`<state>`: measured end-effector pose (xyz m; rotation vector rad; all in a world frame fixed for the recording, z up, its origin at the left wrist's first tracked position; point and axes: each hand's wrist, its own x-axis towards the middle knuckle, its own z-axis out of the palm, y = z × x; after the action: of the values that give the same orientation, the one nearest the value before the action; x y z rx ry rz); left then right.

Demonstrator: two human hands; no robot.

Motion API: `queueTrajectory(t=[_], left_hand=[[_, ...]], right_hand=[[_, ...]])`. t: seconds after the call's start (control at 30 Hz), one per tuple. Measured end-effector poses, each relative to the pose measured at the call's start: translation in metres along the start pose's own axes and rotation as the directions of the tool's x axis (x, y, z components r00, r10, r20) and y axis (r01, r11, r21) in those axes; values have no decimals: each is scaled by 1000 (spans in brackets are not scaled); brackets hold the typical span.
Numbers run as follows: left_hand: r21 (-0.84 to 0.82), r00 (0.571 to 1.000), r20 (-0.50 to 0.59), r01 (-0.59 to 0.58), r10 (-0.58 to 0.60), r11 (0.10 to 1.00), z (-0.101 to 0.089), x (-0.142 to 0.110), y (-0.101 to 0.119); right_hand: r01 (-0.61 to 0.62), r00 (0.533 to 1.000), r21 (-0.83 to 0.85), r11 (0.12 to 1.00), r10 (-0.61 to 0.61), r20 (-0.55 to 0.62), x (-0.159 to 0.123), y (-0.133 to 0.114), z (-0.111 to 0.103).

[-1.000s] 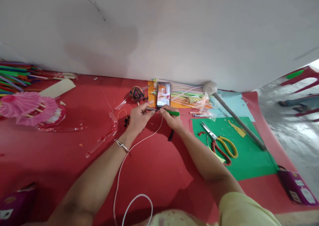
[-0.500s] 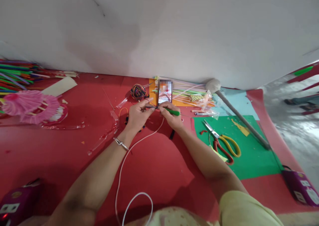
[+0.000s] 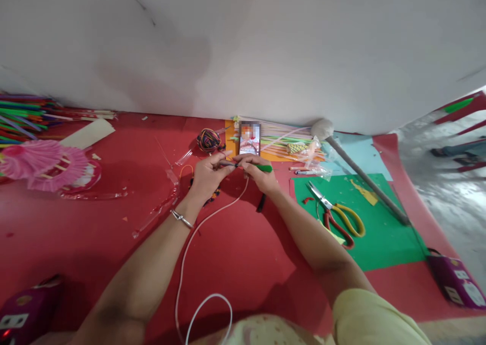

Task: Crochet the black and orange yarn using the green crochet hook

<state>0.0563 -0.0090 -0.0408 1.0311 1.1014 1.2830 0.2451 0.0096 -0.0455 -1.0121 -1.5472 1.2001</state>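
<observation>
My left hand (image 3: 208, 175) is closed, pinching a thin dark stick-like piece (image 3: 228, 163) between thumb and fingers. Closed too, my right hand (image 3: 260, 175) grips a slim green-handled tool (image 3: 265, 168), whose thin end shows to the right. The fingertips of both hands almost meet, and small details between them are hard to make out. Just beyond the left hand lies a multicoloured ball of yarn (image 3: 208, 140). Dark and orange yarn work (image 3: 212, 197) is partly hidden under the left hand. A phone (image 3: 249, 138) with a lit screen stands behind the fingers.
A white cable (image 3: 185, 256) loops toward my body. Red- and yellow-handled pliers (image 3: 336, 213) lie on green paper (image 3: 395, 248), beside a long grey stick (image 3: 368, 183). Pale straws (image 3: 281, 129) lie along the wall. Pink pleated craft (image 3: 49, 165) and colourful sticks (image 3: 18, 117) are at left.
The right fingers have shifted slightly left over the left hand's piece. The whole view has moved a little, and both hands keep their hold.
</observation>
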Motion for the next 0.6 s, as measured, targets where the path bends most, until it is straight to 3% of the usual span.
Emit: queueTrajectory(t=[0.1, 0.23, 0.6], left_hand=[[12, 998, 54, 14, -15, 1000, -1, -1, 2], [28, 999, 38, 21, -22, 999, -1, -1, 3], [60, 999, 19, -29, 28, 998, -4, 0, 2]], right_hand=[[-51, 998, 64, 997, 48, 40, 2, 1, -5], [-87, 993, 102, 991, 77, 91, 3, 2, -9], [-96, 993, 53, 994, 92, 68, 3, -2, -5]])
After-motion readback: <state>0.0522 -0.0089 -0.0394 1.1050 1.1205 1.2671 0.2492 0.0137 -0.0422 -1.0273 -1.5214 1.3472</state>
